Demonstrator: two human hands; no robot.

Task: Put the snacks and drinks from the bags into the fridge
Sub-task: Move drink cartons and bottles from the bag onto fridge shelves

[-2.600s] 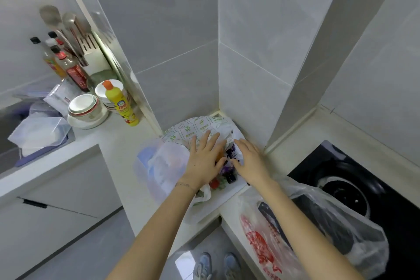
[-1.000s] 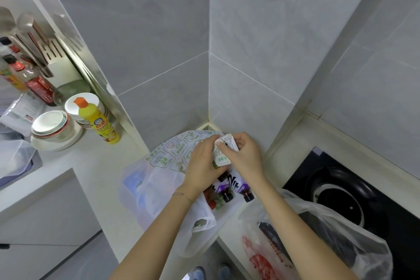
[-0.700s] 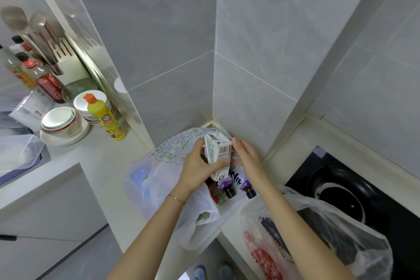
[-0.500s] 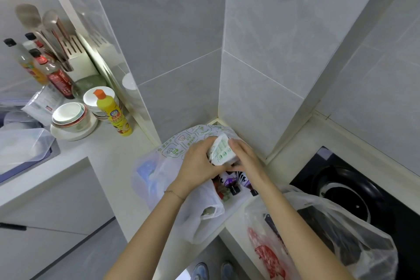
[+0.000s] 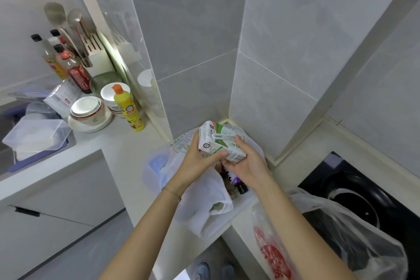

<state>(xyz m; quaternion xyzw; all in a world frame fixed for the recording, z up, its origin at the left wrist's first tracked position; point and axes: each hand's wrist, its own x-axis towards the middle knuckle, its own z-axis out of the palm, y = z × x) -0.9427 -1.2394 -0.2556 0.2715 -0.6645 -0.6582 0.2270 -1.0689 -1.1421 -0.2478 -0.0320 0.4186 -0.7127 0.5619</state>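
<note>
Both hands hold a white and green drink carton (image 5: 219,143) with a straw on its side, above the open white plastic bag (image 5: 200,202) in the counter corner. My left hand (image 5: 197,161) grips the carton's left end, thumb across its front. My right hand (image 5: 246,163) grips its right end from below. Small dark purple-capped bottles (image 5: 237,183) lie in the bag under the carton. A second clear bag with red print (image 5: 318,238) lies at the right, over the stove edge.
A black gas stove (image 5: 363,191) sits at the right. On the left counter stand a yellow bottle (image 5: 128,108), stacked bowls (image 5: 87,109), sauce bottles (image 5: 68,66), a knife block (image 5: 96,57) and a clear plastic box (image 5: 36,136). Tiled walls close the corner.
Both hands first rested on the bag, then lifted a drink carton out of it. The carton has been turned between the hands and now lies on its side, held higher.
</note>
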